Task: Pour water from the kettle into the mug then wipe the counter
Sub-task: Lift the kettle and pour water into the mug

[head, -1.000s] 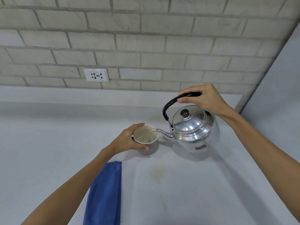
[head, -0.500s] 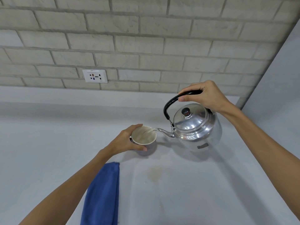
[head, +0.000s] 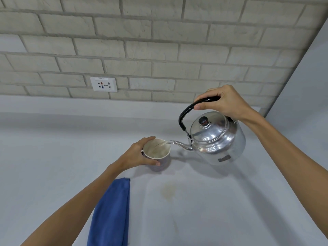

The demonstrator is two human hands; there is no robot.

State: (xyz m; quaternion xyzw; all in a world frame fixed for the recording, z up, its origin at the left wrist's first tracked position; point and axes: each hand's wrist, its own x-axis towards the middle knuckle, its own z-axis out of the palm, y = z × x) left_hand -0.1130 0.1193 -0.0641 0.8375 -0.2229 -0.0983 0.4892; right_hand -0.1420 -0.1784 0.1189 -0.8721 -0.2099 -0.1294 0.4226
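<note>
- Right hand point(head: 225, 102) wrapped around black arched handle of shiny steel kettle point(head: 216, 139), tilted, spout over mug, thin stream running in.
- Left hand point(head: 136, 155) clasping small pale mug point(head: 157, 154) on grey counter point(head: 204, 210).
- Folded blue cloth point(head: 111, 212) near mug, beside brownish stain point(head: 168, 190).

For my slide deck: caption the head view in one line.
Right hand tilts the steel kettle, pouring water into the mug steadied by the left hand.
</note>
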